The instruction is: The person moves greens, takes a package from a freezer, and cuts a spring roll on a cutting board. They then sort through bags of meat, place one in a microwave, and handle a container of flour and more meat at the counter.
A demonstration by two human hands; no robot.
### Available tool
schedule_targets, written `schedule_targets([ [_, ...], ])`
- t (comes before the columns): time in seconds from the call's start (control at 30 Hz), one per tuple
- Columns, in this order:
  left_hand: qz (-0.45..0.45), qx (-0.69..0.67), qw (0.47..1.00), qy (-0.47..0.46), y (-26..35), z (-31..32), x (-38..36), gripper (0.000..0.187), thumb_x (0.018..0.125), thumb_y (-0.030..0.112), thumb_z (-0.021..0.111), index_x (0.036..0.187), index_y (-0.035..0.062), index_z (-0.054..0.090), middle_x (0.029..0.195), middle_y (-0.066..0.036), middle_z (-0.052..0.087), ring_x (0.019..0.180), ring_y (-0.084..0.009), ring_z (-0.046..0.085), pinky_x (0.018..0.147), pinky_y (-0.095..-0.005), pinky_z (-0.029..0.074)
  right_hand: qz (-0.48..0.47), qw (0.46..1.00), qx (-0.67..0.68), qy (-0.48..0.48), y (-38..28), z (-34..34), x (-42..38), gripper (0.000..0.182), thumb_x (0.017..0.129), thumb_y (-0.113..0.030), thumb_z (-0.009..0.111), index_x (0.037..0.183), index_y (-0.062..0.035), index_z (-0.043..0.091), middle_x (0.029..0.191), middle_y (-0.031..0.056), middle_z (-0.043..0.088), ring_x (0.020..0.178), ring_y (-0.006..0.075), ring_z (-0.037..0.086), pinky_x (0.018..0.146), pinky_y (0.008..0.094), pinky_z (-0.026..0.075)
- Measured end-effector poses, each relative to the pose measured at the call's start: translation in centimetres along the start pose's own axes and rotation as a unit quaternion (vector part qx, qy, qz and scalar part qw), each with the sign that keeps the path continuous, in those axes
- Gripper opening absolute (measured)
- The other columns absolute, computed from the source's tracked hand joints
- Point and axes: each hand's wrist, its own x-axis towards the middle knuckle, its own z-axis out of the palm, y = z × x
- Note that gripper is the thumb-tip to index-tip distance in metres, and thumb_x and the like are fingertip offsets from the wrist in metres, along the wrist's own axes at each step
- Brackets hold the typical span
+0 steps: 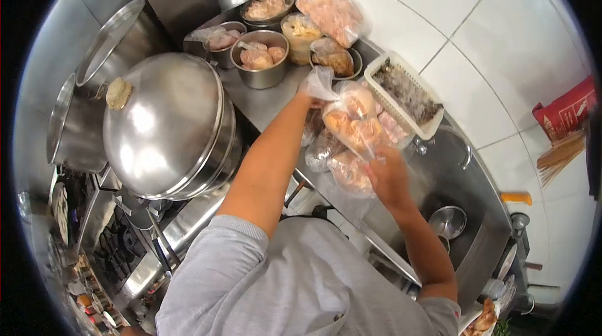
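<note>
Plastic bag (pixel 353 110) holds pale pinkish meat pieces (pixel 362 130).

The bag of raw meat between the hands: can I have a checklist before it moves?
1. Left hand holding the gathered top of the bag of raw meat: ok.
2. Right hand gripping plastic firmly: cannot tell, fingertips are unclear.
3. Bag knotted shut: cannot tell.
4. White plastic basket empty: not ok, things are inside.
5. Domed metal lid on the big pot: ok.
</note>
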Motion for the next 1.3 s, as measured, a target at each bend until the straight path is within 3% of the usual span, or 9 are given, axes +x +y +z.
schedule_targets([
  [0.13, 0.039, 0.269, 0.961, 0.057, 0.2, 1.9, 1.4, 0.047, 0.065, 0.027, 0.074, 0.107, 0.0097, 0.063, 0.085, -0.013, 0.066, 0.079, -0.0288, 0.065, 0.064, -0.0410, 0.052, 0.055, 0.997, -0.031, 0.050, 0.2, -0.4, -0.2, 0.016, 0.073, -0.014, 0.069, 0.082, -0.0047, 0.059, 0.105, 0.0143, 0.053, 0.098, 0.0322, 0.051, 0.081, 0.0411, 0.042],
  [0.2, 0.063, 0.367, 0.924, 0.086, 0.7, 3.1, 1.1, 0.044, 0.067, 0.028, 0.071, 0.107, 0.0104, 0.064, 0.098, -0.017, 0.067, 0.088, -0.0332, 0.065, 0.076, -0.0379, 0.052, 0.097, 0.972, 0.033, 0.211, -1.6, -1.1, 1.9, 0.028, 0.073, -0.012, 0.070, 0.097, -0.0054, 0.057, 0.106, 0.0146, 0.053, 0.100, 0.0321, 0.051, 0.084, 0.0425, 0.042],
  [0.37, -0.023, 0.312, 0.948, 0.064, 15.3, 4.7, -8.9, 0.047, 0.070, 0.028, 0.068, 0.113, 0.0122, 0.060, 0.113, -0.013, 0.058, 0.105, -0.0337, 0.056, 0.085, -0.0461, 0.047, 0.087, 0.994, -0.011, 0.062, -0.8, 2.2, 4.2, 0.048, 0.066, -0.011, 0.075, 0.109, -0.0076, 0.052, 0.108, 0.0156, 0.051, 0.098, 0.0347, 0.050, 0.079, 0.0423, 0.045],
  [0.73, 0.152, 0.339, 0.922, 0.113, 9.7, 6.6, -13.9, 0.053, 0.075, 0.028, 0.069, 0.122, 0.0093, 0.051, 0.123, -0.015, 0.050, 0.115, -0.0341, 0.047, 0.093, -0.0442, 0.041, 0.029, 0.990, -0.138, 0.008, 4.6, 2.6, 3.7, 0.064, 0.055, -0.006, 0.074, 0.115, -0.0115, 0.052, 0.102, 0.0137, 0.050, 0.093, 0.0353, 0.051, 0.076, 0.0392, 0.049],
  [0.83, 0.227, 0.372, 0.889, 0.138, 8.1, 7.2, -14.4, 0.050, 0.074, 0.023, 0.069, 0.120, 0.0090, 0.054, 0.124, -0.014, 0.049, 0.116, -0.0346, 0.045, 0.093, -0.0446, 0.041, -0.033, 0.991, -0.125, -0.021, 5.0, 0.8, 3.7, 0.052, 0.067, -0.006, 0.070, 0.116, -0.0094, 0.052, 0.105, 0.0112, 0.056, 0.091, 0.0301, 0.056, 0.076, 0.0352, 0.049],
  [1.0, 0.199, 0.389, 0.887, 0.150, 8.9, 6.7, -14.0, 0.044, 0.075, 0.019, 0.070, 0.115, 0.0083, 0.057, 0.127, -0.013, 0.047, 0.115, -0.0351, 0.046, 0.095, -0.0430, 0.040, 0.228, 0.899, 0.370, 0.053, 6.1, -3.5, 4.5, 0.042, 0.081, -0.020, 0.067, 0.116, -0.0062, 0.049, 0.106, 0.0079, 0.061, 0.093, 0.0153, 0.059, 0.076, 0.0271, 0.049],
  [1.1, 0.259, 0.131, 0.953, 0.083, 13.3, 5.6, -14.7, 0.050, 0.076, 0.022, 0.070, 0.121, 0.0077, 0.052, 0.127, -0.016, 0.048, 0.115, -0.0352, 0.048, 0.095, -0.0423, 0.040, 0.272, 0.870, 0.403, 0.083, 2.6, -6.9, 8.1, 0.040, 0.084, -0.026, 0.066, 0.114, -0.0058, 0.049, 0.103, 0.0054, 0.060, 0.086, 0.0126, 0.060, 0.075, 0.0268, 0.050],
  [1.17, 0.175, -0.122, 0.977, -0.010, 15.8, 5.5, -15.6, 0.052, 0.079, 0.022, 0.070, 0.124, 0.0067, 0.049, 0.119, -0.016, 0.054, 0.108, -0.0280, 0.055, 0.091, -0.0387, 0.045, 0.251, 0.900, 0.345, -0.088, -0.1, -7.3, 10.1, 0.037, 0.087, -0.022, 0.060, 0.114, -0.0013, 0.047, 0.101, 0.0068, 0.062, 0.090, 0.0139, 0.059, 0.077, 0.0284, 0.049],
  [1.3, 0.091, -0.225, 0.970, 0.001, 13.5, 1.7, -15.1, 0.048, 0.082, 0.019, 0.067, 0.123, 0.0032, 0.047, 0.111, -0.013, 0.057, 0.099, -0.0207, 0.059, 0.085, -0.0339, 0.049, 0.285, 0.805, 0.520, -0.005, 0.3, -4.0, 9.8, 0.032, 0.090, -0.023, 0.056, 0.113, -0.0009, 0.050, 0.107, 0.0102, 0.060, 0.092, 0.0161, 0.059, 0.079, 0.0321, 0.048],
])
